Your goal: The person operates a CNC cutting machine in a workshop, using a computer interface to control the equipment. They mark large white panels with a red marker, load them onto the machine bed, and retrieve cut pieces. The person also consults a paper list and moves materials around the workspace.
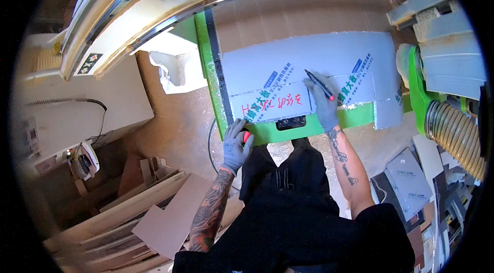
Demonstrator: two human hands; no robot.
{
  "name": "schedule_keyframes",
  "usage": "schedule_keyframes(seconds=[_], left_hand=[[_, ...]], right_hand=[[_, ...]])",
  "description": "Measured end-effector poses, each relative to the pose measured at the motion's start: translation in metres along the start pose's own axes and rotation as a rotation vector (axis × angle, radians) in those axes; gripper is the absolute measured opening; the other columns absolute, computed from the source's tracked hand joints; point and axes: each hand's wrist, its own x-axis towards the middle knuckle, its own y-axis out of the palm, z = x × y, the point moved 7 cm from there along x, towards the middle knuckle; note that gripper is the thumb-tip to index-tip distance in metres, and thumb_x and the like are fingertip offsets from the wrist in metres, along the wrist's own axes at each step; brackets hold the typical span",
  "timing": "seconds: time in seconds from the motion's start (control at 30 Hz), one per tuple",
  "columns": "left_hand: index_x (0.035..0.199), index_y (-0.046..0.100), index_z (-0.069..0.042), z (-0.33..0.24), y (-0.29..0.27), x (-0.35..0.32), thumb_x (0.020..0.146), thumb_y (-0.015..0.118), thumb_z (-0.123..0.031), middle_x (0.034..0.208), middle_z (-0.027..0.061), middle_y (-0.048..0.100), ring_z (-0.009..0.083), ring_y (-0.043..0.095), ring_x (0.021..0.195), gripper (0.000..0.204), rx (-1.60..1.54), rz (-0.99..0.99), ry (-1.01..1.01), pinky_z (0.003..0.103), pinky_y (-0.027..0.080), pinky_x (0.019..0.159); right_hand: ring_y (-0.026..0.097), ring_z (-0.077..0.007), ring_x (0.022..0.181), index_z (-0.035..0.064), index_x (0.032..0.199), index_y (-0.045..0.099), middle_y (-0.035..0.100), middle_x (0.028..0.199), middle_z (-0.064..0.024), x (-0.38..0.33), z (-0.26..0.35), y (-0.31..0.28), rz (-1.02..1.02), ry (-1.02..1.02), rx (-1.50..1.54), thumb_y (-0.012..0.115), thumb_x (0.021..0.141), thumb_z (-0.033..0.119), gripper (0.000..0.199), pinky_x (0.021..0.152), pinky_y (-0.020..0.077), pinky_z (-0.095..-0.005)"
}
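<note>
Head view: A worker in a black shirt (293,232) leans over a green-edged counter (355,115), both hands in grey gloves, at a pale blue board (303,59) printed in blue and green. The right hand (323,100), over the middle of the board, is closed around a black marker (320,84), its dark end pointing up and to the left, its red end toward the lower right; whether the dark end touches the surface cannot be told. The left hand (237,144), by the near left corner of the board, grips a small red piece (247,136) beside the thumb, its fingertips at the edge of a pale strip (280,114). Red handwriting (290,100) runs across that strip, between the two hands. Tattoos mark both bare forearms. Beyond the board stretches a brown surface (298,13), below a long metal rail (206,13) that curves across the top. At right, a ribbed hose (455,126) joins a bright green bracket (418,92); below it, a grey panel (409,183) lies among scraps. At left stands a white cabinet (108,87) with a coiled cord (67,101); below it, planks (113,221) are stacked near the worker's left arm.
</note>
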Motion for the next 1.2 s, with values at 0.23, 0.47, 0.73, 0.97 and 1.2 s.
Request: schedule_keyframes(seconds=[0.23, 0.47, 0.73, 0.97, 1.2], left_hand=[[0.099, 0.066, -0.001, -0.006, 0.004, 0.001, 0.086, 0.07, -0.013, 0.134, 0.0183, 0.061, 0.0425, 0.052, 0.129, 0.018, -0.006, -0.089, -0.041, 0.051, 0.039, 0.109], [0.101, 0.067, -0.001, -0.011, 0.01, 0.001, 0.085, 0.071, -0.013, 0.133, 0.0175, 0.062, 0.0417, 0.053, 0.128, 0.02, 0.024, -0.142, -0.088, 0.049, 0.041, 0.108], [0.099, 0.068, 0.0, -0.008, 0.012, 0.0, 0.085, 0.071, -0.012, 0.132, 0.0169, 0.063, 0.0409, 0.053, 0.128, 0.019, 0.016, -0.192, -0.119, 0.049, 0.041, 0.108], [0.097, 0.069, -0.001, -0.007, 0.014, -0.001, 0.084, 0.071, -0.012, 0.132, 0.0167, 0.063, 0.0407, 0.054, 0.128, 0.017, 0.026, -0.195, -0.118, 0.049, 0.041, 0.108], [0.097, 0.069, -0.001, -0.01, 0.012, 0.0, 0.084, 0.071, -0.013, 0.131, 0.0165, 0.063, 0.0405, 0.053, 0.128, 0.017, 0.037, -0.198, -0.132, 0.049, 0.041, 0.109]], right_hand=[[0.062, -0.0199, 0.112, -0.0034, 0.126, 0.063, 0.066, 0.124, -0.0117, 0.029, 0.05, -0.16, -0.338, -0.142, -0.105, 0.06, 0.098, 0.012, 0.032, 0.1, 0.0496, -0.0331], [0.063, -0.0197, 0.111, -0.001, 0.126, 0.064, 0.069, 0.12, -0.0105, 0.003, 0.052, -0.139, -0.094, -0.149, -0.461, 0.06, 0.095, 0.005, 0.031, 0.097, 0.0504, -0.0342], [0.067, -0.0292, 0.098, 0.009, 0.105, 0.074, 0.073, 0.104, -0.0089, -0.019, 0.059, -0.049, 0.214, -0.384, -0.842, 0.073, 0.079, 0.007, 0.025, 0.089, 0.0489, -0.0402], [0.065, -0.03, 0.089, 0.0097, 0.097, 0.072, 0.071, 0.095, -0.0085, -0.018, 0.063, -0.038, 0.324, -0.432, -0.913, 0.069, 0.081, 0.009, 0.017, 0.085, 0.0461, -0.0422], [0.064, -0.0305, 0.086, 0.0093, 0.096, 0.072, 0.071, 0.093, -0.0089, -0.016, 0.066, -0.043, 0.253, -0.44, -0.84, 0.07, 0.079, 0.007, 0.018, 0.08, 0.0476, -0.0411]])
